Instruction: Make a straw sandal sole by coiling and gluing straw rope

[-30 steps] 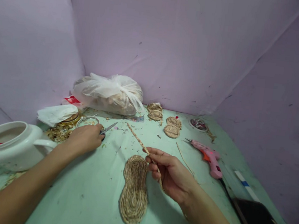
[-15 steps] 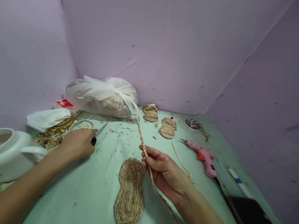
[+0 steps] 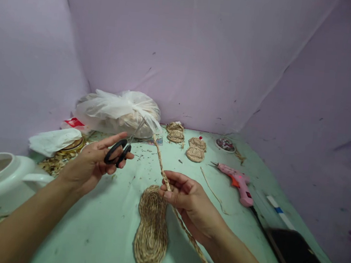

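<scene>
My left hand holds black-handled scissors by the handle loops, raised above the table with the blades pointing up and away. My right hand pinches a braided straw cord between thumb and fingers. The cord's free end stands up to the left of that hand, and its long part runs down past the wrist to the bottom edge. Below and between my hands lies a woven sole-shaped piece, coiled from similar cord.
Behind are a tied plastic bag and small woven slippers. At right lie a pink glue gun and a black object. A white pot and a lid with straw scraps sit at left.
My left hand has picked the scissors up from the table and lifted them toward the cord. The cord's tip has shifted slightly left in my right hand.
</scene>
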A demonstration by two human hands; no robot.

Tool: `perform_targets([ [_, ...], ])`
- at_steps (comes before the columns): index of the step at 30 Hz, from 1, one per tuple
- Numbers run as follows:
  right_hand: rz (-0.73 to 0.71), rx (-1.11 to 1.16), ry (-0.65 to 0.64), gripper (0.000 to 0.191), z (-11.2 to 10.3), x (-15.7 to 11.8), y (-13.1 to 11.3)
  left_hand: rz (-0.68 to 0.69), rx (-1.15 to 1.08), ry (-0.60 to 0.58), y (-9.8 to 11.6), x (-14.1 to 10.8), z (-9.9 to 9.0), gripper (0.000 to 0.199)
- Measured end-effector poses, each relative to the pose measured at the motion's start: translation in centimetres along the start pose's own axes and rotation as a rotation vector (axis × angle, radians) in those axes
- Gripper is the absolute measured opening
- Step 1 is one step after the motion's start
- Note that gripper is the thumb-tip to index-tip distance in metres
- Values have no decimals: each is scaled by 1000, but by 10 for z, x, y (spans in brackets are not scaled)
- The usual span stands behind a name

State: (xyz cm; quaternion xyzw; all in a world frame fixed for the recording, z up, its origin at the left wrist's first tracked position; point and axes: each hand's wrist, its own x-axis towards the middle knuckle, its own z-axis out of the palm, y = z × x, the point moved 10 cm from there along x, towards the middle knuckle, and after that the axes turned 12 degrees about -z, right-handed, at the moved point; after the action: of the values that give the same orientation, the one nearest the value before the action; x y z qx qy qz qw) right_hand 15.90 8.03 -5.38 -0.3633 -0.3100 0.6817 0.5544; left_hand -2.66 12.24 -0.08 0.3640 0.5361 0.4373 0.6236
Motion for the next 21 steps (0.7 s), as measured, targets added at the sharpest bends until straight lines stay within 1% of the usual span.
perform_targets([
  [3, 15, 12, -39, 43, 3, -3, 3, -35, -61, -73, -12, -3, 16, 64],
  [5, 44, 26, -77, 42, 6, -5, 9, -48, -66, -120, -20, -3, 28, 68],
  [7, 91, 28, -123, 40, 10, -8, 18, -54, -78, -134, -29, -3, 35, 77],
  [9, 136, 13, -172, 38, 15, -11, 26, -48, -119, -117, -34, -2, 37, 83],
  [10, 151, 2, -193, 38, 17, -13, 29, -39, -136, -108, -36, -2, 37, 83],
  [12, 171, -25, -222, 37, 20, -15, 33, -21, -150, -84, -38, -1, 35, 77],
  [14, 174, -50, -230, 35, 22, -16, 34, -19, -148, -35, -41, 1, 31, 69],
  [18, 181, -119, -181, 29, 17, -17, 36, -47, -150, 65, -48, 4, 25, 57],
  [21, 191, -158, -116, 29, 9, -15, 38, -17, -116, 86, -46, 3, 25, 54],
])
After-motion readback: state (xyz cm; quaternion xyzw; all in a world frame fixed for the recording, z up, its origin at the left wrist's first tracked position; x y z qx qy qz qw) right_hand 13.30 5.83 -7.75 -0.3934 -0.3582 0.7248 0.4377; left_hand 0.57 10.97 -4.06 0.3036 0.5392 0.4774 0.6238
